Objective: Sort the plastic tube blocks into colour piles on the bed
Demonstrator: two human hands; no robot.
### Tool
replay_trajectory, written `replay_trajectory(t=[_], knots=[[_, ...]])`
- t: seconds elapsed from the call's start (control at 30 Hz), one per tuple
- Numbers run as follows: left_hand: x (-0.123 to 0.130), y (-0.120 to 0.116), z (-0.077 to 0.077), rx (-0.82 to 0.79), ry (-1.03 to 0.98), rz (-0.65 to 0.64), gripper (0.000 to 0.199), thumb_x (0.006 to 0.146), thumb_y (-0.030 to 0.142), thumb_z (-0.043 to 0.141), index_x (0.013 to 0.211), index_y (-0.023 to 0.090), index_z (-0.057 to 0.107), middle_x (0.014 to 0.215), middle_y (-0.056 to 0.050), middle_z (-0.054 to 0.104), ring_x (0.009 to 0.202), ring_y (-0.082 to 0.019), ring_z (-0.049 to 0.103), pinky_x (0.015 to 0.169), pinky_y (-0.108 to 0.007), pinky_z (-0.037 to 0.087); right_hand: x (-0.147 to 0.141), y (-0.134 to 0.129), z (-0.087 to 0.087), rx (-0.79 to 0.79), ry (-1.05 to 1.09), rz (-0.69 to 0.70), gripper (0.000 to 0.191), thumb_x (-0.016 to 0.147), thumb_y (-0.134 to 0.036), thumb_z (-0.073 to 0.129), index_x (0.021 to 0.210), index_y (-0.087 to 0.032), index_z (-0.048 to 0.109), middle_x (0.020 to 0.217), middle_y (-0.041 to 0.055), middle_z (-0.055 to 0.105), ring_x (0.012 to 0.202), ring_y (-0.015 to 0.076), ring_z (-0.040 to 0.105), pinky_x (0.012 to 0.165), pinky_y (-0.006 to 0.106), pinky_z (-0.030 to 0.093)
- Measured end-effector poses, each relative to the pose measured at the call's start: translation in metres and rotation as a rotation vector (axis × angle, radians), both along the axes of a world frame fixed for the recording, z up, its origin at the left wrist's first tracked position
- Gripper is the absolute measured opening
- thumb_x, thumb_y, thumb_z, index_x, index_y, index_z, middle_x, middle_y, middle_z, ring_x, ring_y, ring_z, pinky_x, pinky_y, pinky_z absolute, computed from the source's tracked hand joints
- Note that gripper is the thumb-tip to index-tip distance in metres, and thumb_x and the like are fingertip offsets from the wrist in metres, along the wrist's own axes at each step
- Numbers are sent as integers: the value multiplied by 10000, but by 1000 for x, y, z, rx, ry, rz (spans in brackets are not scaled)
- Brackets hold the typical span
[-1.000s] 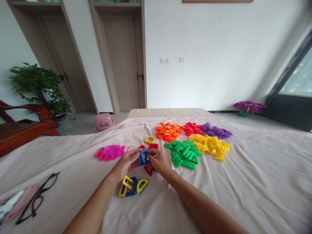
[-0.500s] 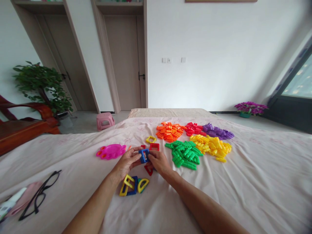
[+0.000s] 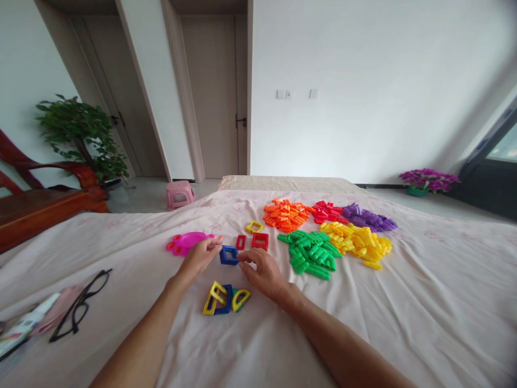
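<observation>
A blue square frame block (image 3: 229, 255), seemingly a small stack, rests on the cloth between my hands. My left hand (image 3: 204, 255) is just left of it, fingers loosely stretched and apart from it, beside the pink paw-edged plate (image 3: 188, 243). My right hand (image 3: 263, 271) hovers at the block's right side with thumb and fingers parted; whether a fingertip touches it I cannot tell. Behind them lie a narrow red frame (image 3: 240, 242), a red square frame (image 3: 260, 241) and a yellow frame (image 3: 254, 227). Nearer me sit a yellow triangle frame (image 3: 210, 303), a blue frame (image 3: 228, 302) and a yellow half-round frame (image 3: 241, 299).
Piles of green (image 3: 311, 253), yellow (image 3: 359, 240), orange (image 3: 286, 215), red (image 3: 328, 212) and purple (image 3: 369, 218) plastic pieces spread over the cloth to the right. Black glasses (image 3: 81, 307), a pink cloth (image 3: 60, 310) and a white tube (image 3: 38, 315) lie at the left.
The blue frame block, held in both hands before, now sits on the cloth, released. My hands have moved apart. The red triangle is out of sight. The view has shifted slightly.
</observation>
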State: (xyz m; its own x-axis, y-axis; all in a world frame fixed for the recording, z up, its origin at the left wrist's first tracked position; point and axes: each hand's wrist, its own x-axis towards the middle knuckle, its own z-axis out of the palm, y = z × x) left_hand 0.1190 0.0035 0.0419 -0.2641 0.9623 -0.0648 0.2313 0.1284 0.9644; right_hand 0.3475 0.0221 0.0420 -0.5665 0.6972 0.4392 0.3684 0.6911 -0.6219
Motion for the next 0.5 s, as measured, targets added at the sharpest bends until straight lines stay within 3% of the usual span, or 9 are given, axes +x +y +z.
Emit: replay_trajectory(t=[0.13,0.3,0.4,0.5], knots=[[-8,-10,23,5,118,-83,417,677,483,727,903,133,698,739,-19,671,654,-155,574,603,-251,401,-10,-26,10,93,-254,99,335,826,-423,697,1102,-234,714,1026,59,706,961,222,599,883,354,424],[-6,-29,52,-168,349,-481,375,743,484,655,881,138,698,766,-18,683,725,-175,609,657,-261,435,-19,-47,10,131,-375,57,372,841,-560,642,983,-227,728,1025,71,687,1003,247,555,879,383,388],[-5,-33,54,-230,457,-611,387,692,468,709,936,169,729,884,-26,729,846,-211,646,718,-265,463,-21,-50,8,126,-365,22,374,839,-560,636,918,-205,720,946,74,695,966,246,564,848,375,383],[-5,-33,46,-260,527,-643,399,594,416,784,930,204,762,895,-23,748,844,-230,666,691,-264,476,-21,-46,6,82,-363,-15,217,780,-407,708,871,-210,715,910,64,709,933,244,582,816,356,384]])
